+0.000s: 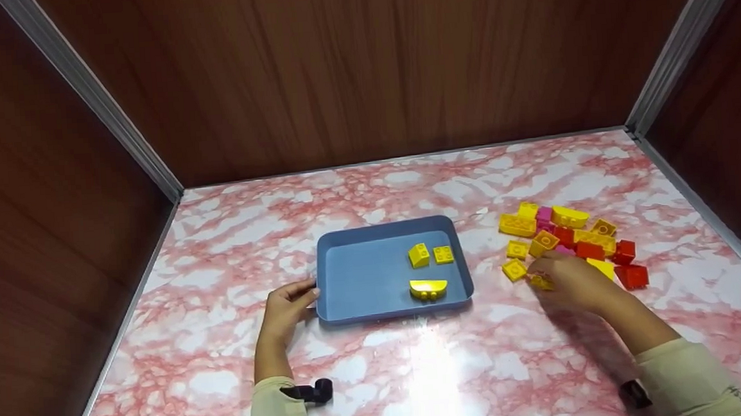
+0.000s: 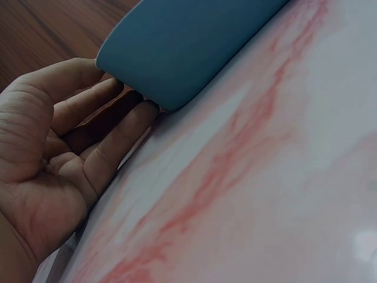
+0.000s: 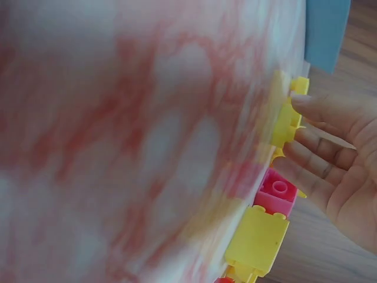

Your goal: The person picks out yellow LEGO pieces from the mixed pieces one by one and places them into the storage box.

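A shallow blue-grey tray (image 1: 364,315) holds three yellow toy bricks: a sloped one (image 1: 419,255), a small square one (image 1: 443,255) and a half-round one (image 1: 428,289). At the tray's left end, my left hand (image 1: 288,308) holds the rim and outer wall with thumb and fingertips. The left wrist view shows that hand (image 2: 65,130) against the tray's wall (image 2: 171,53). On the right, my right hand (image 1: 571,279) pinches a yellow brick (image 1: 541,282) at the near side of a brick pile. In the right wrist view the thumb and fingers touch this yellow brick (image 3: 287,122), partly hidden.
The pile holds several yellow bricks (image 1: 517,225), red bricks (image 1: 632,276) and pink bricks (image 1: 544,215) lying close together. Everything stands on a red-and-white marbled table (image 1: 219,256). Brown wood-look panels (image 1: 369,73) with metal corner strips enclose the back and sides.
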`<action>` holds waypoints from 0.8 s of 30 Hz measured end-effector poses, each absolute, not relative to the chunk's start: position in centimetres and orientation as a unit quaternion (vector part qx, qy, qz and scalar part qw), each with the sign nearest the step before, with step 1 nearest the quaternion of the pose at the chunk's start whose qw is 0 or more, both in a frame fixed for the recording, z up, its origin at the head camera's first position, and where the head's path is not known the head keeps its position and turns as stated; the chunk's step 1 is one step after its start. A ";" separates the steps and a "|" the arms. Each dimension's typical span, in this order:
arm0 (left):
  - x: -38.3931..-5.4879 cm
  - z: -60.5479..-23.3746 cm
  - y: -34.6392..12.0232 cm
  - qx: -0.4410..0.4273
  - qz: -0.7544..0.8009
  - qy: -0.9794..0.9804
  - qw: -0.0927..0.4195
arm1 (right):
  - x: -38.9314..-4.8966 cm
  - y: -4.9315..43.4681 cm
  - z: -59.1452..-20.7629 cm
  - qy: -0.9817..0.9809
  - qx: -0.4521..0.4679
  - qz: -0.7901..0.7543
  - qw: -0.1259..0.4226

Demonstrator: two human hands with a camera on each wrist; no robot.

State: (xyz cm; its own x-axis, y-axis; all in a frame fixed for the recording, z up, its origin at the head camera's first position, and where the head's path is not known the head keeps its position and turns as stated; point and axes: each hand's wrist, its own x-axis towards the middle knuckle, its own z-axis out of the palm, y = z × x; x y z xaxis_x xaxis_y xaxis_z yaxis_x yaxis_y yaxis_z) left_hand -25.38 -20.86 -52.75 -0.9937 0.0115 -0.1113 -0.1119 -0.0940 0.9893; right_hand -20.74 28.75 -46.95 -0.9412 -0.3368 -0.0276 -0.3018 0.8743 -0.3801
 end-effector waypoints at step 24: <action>-25.5 -52.9 -20.9 -0.037 0.743 0.667 0.042 | -21.2 28.1 -46.7 0.964 -0.189 -0.183 0.028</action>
State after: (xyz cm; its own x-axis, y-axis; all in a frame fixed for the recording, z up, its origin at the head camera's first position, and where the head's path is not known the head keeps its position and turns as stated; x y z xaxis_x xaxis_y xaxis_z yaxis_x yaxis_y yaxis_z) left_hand -25.48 -20.90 -52.86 -0.9938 0.0131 -0.1103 -0.1111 -0.1066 0.9881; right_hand -21.23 28.12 -46.66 -0.9268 -0.3754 0.0152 -0.3547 0.8611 -0.3642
